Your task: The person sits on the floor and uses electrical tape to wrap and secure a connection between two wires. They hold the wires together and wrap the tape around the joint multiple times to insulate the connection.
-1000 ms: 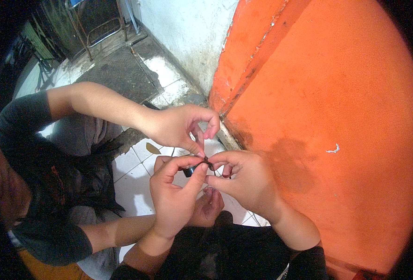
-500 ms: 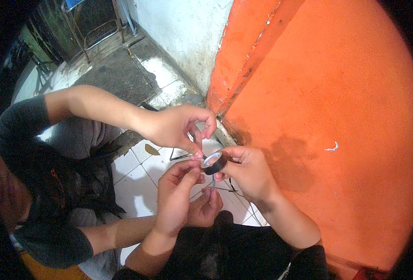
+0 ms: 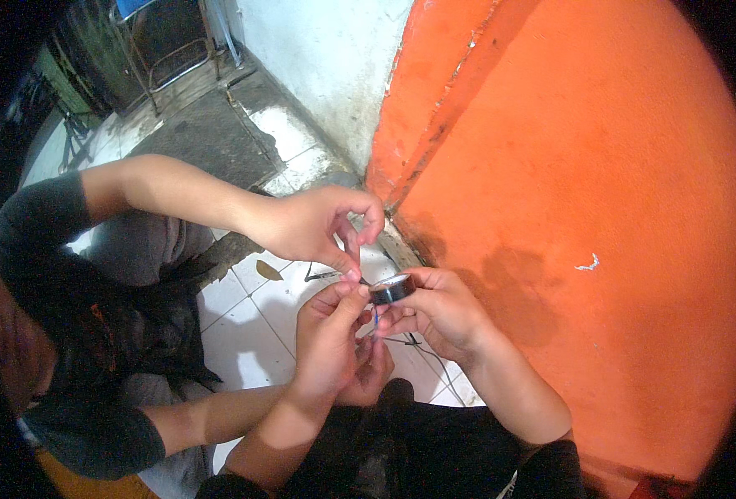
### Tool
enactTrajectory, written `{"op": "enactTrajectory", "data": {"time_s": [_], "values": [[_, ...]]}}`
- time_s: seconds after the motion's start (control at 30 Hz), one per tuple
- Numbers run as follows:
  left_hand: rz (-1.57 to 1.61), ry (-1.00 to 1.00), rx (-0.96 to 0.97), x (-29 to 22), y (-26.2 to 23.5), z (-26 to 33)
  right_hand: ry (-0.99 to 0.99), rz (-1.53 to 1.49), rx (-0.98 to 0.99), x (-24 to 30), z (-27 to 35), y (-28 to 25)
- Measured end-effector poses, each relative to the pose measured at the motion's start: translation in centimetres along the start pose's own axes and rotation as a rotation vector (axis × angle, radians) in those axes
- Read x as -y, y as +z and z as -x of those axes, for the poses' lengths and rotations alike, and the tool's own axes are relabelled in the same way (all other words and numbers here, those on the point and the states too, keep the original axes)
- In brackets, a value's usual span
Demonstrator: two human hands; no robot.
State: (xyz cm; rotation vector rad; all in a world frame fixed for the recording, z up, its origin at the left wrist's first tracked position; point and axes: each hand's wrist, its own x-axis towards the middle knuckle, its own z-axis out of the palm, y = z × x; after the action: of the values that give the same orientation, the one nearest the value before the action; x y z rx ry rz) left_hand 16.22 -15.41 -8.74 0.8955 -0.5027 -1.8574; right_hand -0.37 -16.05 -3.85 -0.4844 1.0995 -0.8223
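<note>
My right hand (image 3: pixel 443 314) is closed around a roll of black electrical tape (image 3: pixel 393 289), its white inner ring facing up. Beside it, my left hand (image 3: pixel 328 328) pinches at a thin blue wire (image 3: pixel 376 319); the exact spot between the fingertips is hidden. A co-worker's upper hand (image 3: pixel 322 226) pinches the same stretch of wire from above, just left of the tape roll. Partly behind my left hand, the co-worker's other hand (image 3: pixel 372 376) holds the wire's lower part.
Thin dark cable (image 3: pixel 440 359) trails over the white tiled floor (image 3: pixel 239 320). An orange wall (image 3: pixel 617 208) rises close on the right, meeting a white wall (image 3: pixel 326 66). A dry leaf (image 3: pixel 268 270) lies on the tiles. A metal-framed chair (image 3: pixel 177 66) stands at the far left.
The tape roll has turned more upright-sided and shifted slightly right. My left hand has moved a little right and up toward the co-worker's pinching fingers, which stay nearly still.
</note>
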Motion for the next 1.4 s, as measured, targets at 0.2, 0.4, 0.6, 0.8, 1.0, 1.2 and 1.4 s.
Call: {"op": "enactTrajectory", "data": {"time_s": [0.2, 0.4, 0.6, 0.8, 1.0, 1.2, 1.4], "values": [[-0.047, 0.079, 0.035, 0.0, 0.5, -0.1, 0.035, -0.046, -0.025, -0.4, -0.3, 0.0], [-0.195, 0.047, -0.096, -0.6, 1.0, 0.5, -0.414, 0.169, -0.271, -2.0, -1.6, 0.5], [-0.200, 0.076, -0.147, -1.2, 1.0, 0.6, -0.677, 0.565, -0.075, -1.1, -1.4, -0.5], [-0.166, 0.124, -0.121, -1.2, 0.4, 0.2, -0.703, 0.649, -0.147, -1.6, -0.6, 1.6], [-0.271, 0.193, -0.146, -1.2, 0.1, 0.0, -0.748, 0.600, -0.265, -2.2, -0.7, 3.1], [-0.556, 0.341, -0.206, -1.4, 0.0, 0.8, -0.759, 0.659, -0.245, -2.1, -1.2, 3.0], [-0.657, 0.285, -0.020, -1.6, -1.3, 0.4, -0.762, 0.636, -0.256, -2.2, -1.5, 2.7]]}}
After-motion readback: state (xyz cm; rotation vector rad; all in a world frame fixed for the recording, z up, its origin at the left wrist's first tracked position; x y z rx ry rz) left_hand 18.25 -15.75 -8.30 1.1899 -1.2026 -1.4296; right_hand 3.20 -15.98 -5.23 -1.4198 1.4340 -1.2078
